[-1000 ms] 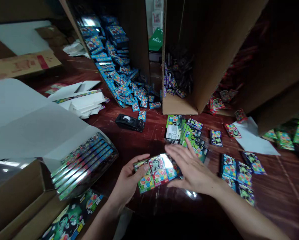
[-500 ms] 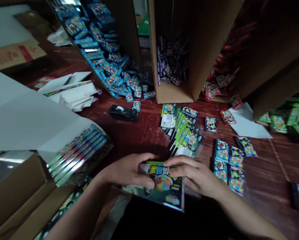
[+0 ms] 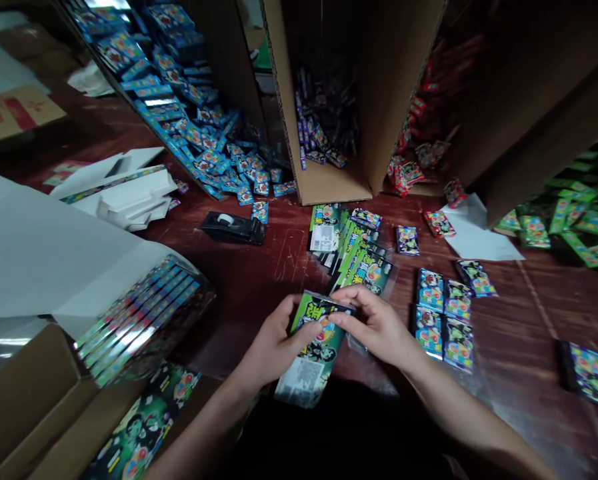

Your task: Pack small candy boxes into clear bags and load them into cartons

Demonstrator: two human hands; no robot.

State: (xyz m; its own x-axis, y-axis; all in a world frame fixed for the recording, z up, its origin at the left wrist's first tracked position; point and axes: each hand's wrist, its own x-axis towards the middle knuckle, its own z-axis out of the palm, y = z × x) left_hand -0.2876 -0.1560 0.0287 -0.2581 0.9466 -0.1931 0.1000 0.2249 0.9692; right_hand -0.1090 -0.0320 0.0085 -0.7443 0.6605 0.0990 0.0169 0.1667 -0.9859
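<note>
Close to my body I hold a black-and-green printed packet, tilted, with a white label panel on its lower part. My left hand grips its left side, thumb across the front. At its upper right edge, my right hand pinches it between thumb and fingers. Just beyond the hands lies a fanned pile of similar flat printed packets. Right of my right hand, small blue and purple candy packs form a block, with a loose purple pack beside it.
Upright cardboard boxes at the back hold small packs: blue, purple, red and green. A black tape dispenser sits left of centre. At left, a white-flapped carton holds a row of display boxes.
The packet has turned from lying sideways to more upright, its labelled part now showing. My right hand has shifted to a pinch at its upper edge. The camera view has moved slightly right.
</note>
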